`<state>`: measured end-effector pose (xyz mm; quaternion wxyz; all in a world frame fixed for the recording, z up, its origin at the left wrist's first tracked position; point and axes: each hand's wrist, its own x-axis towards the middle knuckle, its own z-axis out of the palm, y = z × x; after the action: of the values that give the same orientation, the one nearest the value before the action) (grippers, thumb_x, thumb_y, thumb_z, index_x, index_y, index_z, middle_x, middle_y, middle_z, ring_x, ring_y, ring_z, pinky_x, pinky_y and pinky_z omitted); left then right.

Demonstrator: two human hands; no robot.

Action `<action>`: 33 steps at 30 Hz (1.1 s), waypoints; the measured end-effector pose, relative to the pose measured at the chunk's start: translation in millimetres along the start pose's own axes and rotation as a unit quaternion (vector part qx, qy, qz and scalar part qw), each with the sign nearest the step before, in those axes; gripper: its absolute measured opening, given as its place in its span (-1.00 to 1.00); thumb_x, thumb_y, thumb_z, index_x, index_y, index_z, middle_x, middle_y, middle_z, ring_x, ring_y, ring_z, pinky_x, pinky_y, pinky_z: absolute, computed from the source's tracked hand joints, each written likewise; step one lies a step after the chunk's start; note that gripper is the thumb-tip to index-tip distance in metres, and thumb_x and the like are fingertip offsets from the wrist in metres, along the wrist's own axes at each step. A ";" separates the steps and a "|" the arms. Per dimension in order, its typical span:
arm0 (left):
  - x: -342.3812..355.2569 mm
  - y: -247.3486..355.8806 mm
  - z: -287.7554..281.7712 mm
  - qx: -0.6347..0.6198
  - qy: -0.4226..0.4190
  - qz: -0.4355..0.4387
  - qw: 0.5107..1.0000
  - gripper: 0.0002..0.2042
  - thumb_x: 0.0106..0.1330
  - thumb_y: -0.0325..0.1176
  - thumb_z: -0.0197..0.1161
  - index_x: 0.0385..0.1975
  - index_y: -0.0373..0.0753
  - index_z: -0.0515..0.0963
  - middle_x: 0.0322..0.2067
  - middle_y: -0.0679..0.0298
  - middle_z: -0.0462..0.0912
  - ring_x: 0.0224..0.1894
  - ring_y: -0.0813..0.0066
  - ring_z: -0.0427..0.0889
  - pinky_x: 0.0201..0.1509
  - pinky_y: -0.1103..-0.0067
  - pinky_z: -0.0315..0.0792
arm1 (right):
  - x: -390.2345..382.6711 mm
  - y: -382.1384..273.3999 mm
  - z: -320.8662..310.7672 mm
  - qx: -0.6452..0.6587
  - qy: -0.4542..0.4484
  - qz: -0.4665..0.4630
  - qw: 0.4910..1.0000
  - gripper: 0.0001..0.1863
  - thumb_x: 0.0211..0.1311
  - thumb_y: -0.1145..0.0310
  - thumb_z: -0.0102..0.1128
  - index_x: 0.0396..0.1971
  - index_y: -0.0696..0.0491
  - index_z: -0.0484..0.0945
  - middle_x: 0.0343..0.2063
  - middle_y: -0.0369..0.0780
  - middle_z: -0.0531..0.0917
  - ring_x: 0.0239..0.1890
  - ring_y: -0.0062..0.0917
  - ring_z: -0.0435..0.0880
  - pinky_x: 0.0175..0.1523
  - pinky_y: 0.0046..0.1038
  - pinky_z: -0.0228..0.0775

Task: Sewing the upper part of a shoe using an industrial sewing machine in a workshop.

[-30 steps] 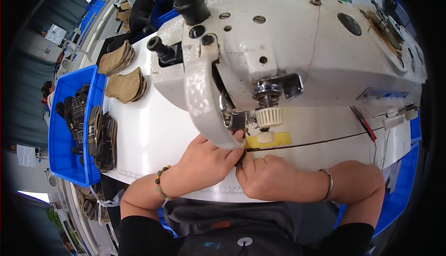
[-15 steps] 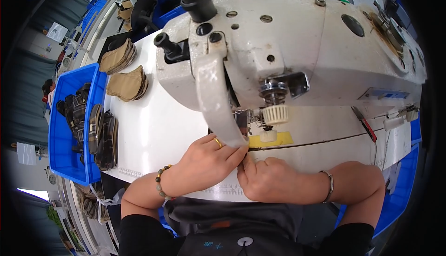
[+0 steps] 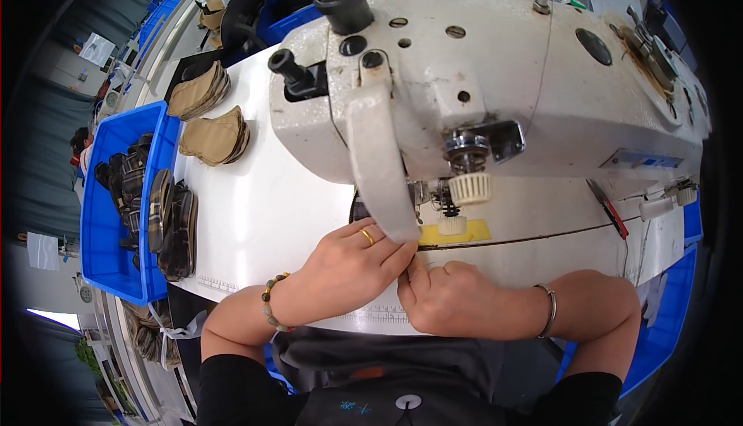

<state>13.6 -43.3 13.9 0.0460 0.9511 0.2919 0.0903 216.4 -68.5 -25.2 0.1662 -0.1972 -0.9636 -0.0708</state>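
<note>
A white sewing machine [image 3: 433, 78] stands over the white table, and both my hands work close together in front of its needle area. My left hand [image 3: 356, 263], with a ring and a beaded bracelet, has its fingers bent and pressed together on a dark fabric piece [image 3: 359, 208]. Most of that piece is hidden by the fingers and the machine's pale curved guard [image 3: 379, 163]. My right hand [image 3: 453, 298] is closed in a pinch beside the left fingertips; what it grips is hidden. A narrow dark strip [image 3: 526, 236] runs in from the right, across a yellow patch's lower edge, to my fingertips.
On the left, a blue bin [image 3: 116, 267] holds dark plaid pieces, with more plaid pieces [image 3: 179, 229] at its edge. Two stacks of tan pieces [image 3: 213, 138] lie behind. Red-handled snippers [image 3: 607, 209] rest at right, near another blue bin [image 3: 658, 341].
The dark fabric piece has shifted under the machine, now showing left of the guard rather than right of it. My hands keep nearly the same place and grip. The machine appears slightly farther right.
</note>
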 end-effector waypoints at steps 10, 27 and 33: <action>2.1 1.0 -2.2 -0.012 -0.009 -0.005 1.000 -0.66 0.00 -0.51 0.25 -0.14 -0.31 0.62 -0.16 0.18 0.70 0.01 0.25 0.68 0.12 0.39 0.55 | 0.8 0.7 3.3 -0.011 0.044 -0.006 0.999 -0.84 -0.24 0.39 0.16 -0.66 0.19 0.53 -0.64 -0.07 0.59 -0.77 -0.65 0.38 -0.71 -0.59 0.14; 14.4 -22.6 10.5 0.010 0.067 -0.030 0.997 -0.73 -0.04 -0.44 0.31 -0.26 -0.24 0.63 -0.08 0.23 0.69 0.01 0.34 0.62 0.25 0.39 0.39 | 6.9 22.5 14.5 0.000 0.072 0.041 0.997 -0.73 -0.13 0.39 0.18 -0.42 0.26 0.62 -0.66 -0.22 0.52 -0.71 -0.57 0.53 -0.66 -0.49 0.35; 7.4 -23.6 -7.2 0.094 0.151 -0.222 0.959 -0.63 -0.16 -0.44 0.42 -0.26 -0.22 0.55 -0.26 0.30 0.63 -0.08 0.31 0.55 0.12 0.36 0.36 | 6.8 39.8 10.3 0.023 0.115 0.081 0.990 -0.89 -0.16 0.41 0.21 -0.53 0.06 0.55 -0.77 -0.36 0.36 -0.72 -0.56 0.50 -0.65 -0.47 0.33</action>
<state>5.3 -19.4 18.7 -0.0698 0.8373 0.5068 0.1926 223.6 -27.7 -29.6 0.2860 -0.2617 -0.9200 -0.0571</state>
